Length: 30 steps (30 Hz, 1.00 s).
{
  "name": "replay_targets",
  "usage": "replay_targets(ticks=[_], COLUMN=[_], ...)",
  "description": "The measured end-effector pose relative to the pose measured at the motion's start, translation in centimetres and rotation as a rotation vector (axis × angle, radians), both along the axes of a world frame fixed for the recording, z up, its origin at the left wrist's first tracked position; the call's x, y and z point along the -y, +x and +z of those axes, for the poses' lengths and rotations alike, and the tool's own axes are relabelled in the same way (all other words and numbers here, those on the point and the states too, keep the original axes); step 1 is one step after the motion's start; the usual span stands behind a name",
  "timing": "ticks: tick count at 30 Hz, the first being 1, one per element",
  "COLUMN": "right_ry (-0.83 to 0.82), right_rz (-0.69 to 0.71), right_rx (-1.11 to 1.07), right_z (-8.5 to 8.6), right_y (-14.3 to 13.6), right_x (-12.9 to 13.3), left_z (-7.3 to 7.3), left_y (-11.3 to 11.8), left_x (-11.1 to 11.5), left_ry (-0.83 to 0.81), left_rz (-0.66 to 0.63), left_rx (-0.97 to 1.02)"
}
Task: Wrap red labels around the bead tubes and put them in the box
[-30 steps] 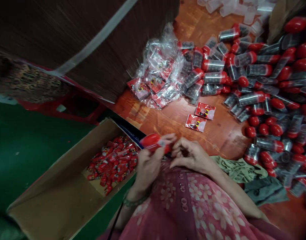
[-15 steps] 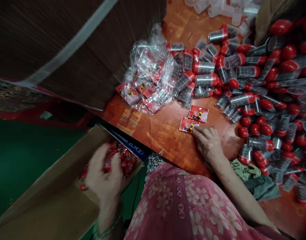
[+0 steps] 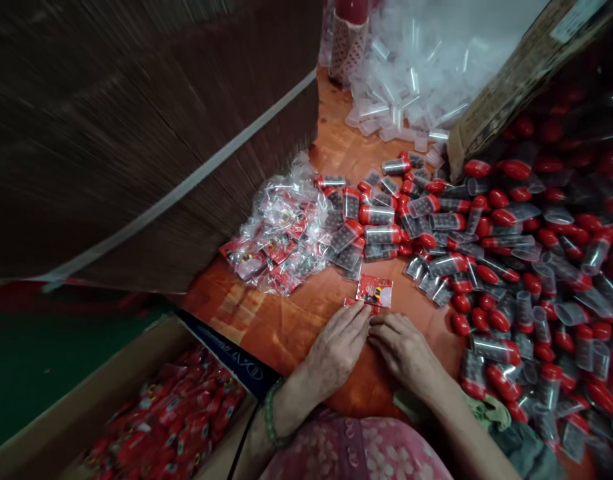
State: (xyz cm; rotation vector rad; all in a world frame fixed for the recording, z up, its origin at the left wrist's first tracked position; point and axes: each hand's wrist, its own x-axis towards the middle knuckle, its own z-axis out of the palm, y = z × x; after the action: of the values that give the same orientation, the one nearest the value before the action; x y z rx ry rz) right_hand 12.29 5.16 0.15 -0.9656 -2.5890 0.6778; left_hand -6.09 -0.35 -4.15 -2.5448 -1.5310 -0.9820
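My left hand [image 3: 339,347] wears a green bead bracelet [image 3: 270,413]. Its fingers are pressed together over a small red printed packet [image 3: 349,302], which they mostly cover. From the other side my right hand [image 3: 401,347] closes its thumb and fingertips at the same packet's edge. Just beyond the fingertips lies a second red printed packet [image 3: 375,291], flat on the table, overlapping the first. Farther left on the tabletop is a clear plastic bag [image 3: 286,230] with several red packets in and around it.
Red-capped clear tubes [image 3: 446,223] with dark balls inside are heaped to the right. Clear empty tubes [image 3: 406,80] lie at the back. A strapped brown stack [image 3: 161,133] stands left. Below the table edge, a cardboard box [image 3: 46,427] holds red packets [image 3: 186,413]. Cloths [image 3: 523,447] lie near my right forearm.
My left hand has moved from above the cardboard box up to the table, beside my right hand. My right hand stays at the nearer packet. The view has shifted, showing more of the table's back.
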Motion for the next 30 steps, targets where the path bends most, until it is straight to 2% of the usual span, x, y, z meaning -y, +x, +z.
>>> replay_targets(ticks=[2,3,5,7,10,14,19,22,24,26,30], right_ry=[-0.173,-0.178,-0.047,0.127,0.304,0.437,0.55,0.585,0.527,0.383,-0.111], right_rz=[0.063,0.047,0.028,0.035,0.06,0.12,0.226,0.188,0.075,-0.089,-0.397], right_rx=[0.029,0.032,0.038,0.093,0.272,0.424,0.417,0.289,0.079,-0.21,-0.65], right_z=[2.2,3.3,4.8,5.5,5.3,4.3,3.6,3.8,4.1,4.3,4.1], right_y=[-0.2,-0.5,-1.9,-4.1,-8.0,-11.4,-11.8,-10.4,-8.9,-6.8,-2.1], right_x=[-1.6,-2.7,-5.1,-7.5,-10.0,-11.5,-12.2,-12.2,-11.9,-11.1,-8.2], left_z=[0.1,0.2,0.1,0.0,0.1,0.8,1.2,0.6,0.1,-0.2,0.4], left_y=[0.0,0.1,0.2,0.2,0.2,0.3,0.4,0.5,0.5,0.6,0.4], left_x=[-0.1,-0.1,-0.2,-0.2,-0.3,-0.3,0.0,0.1,-0.2,-0.6,-1.7], left_ry=[-0.001,-0.016,-0.067,-0.136,-0.201,-0.22,-0.211,-0.156,-0.137,-0.118,-0.118], left_rz=[0.02,0.035,0.054,0.05,0.045,0.071,0.097,0.098,0.116,0.142,0.186], left_rx=[0.052,0.082,0.128,0.155,0.192,0.185,0.038,0.084,0.128,0.183,0.439])
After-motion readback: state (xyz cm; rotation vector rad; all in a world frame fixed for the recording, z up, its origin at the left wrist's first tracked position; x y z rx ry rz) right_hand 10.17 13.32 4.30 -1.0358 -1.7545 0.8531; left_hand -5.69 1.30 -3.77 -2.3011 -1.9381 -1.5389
